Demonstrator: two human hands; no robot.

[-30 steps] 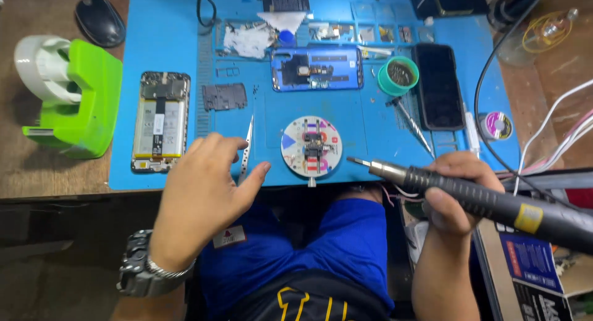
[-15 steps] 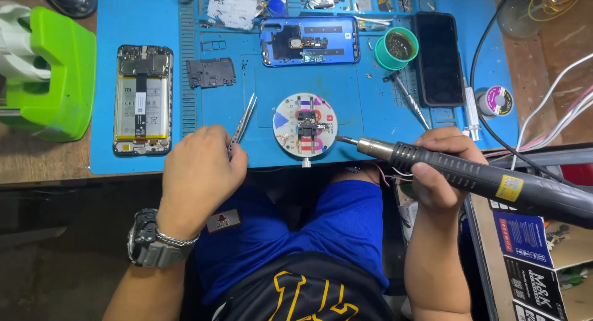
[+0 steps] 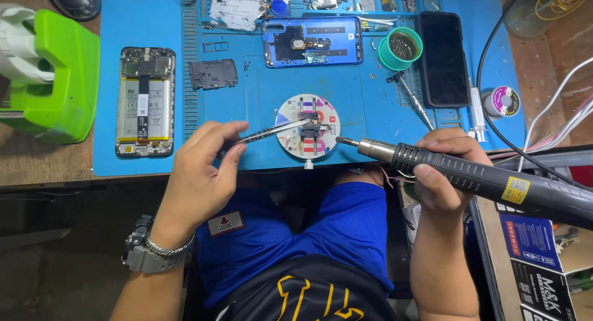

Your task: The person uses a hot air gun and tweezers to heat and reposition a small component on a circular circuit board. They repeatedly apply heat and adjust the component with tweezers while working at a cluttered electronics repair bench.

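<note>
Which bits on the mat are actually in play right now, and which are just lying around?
In play:
left hand pinching tweezers
round holder with a small clamped board at the tweezer tips
right hand gripping the hot-air handpiece, nozzle aimed at the holder

Lying about:
opened phone
blue phone back
black phone
green tin
screwdriver
solder spool

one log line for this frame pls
left hand: holds tweezers, tips at round jig | right hand: holds hot-air wand, nozzle beside jig
</note>
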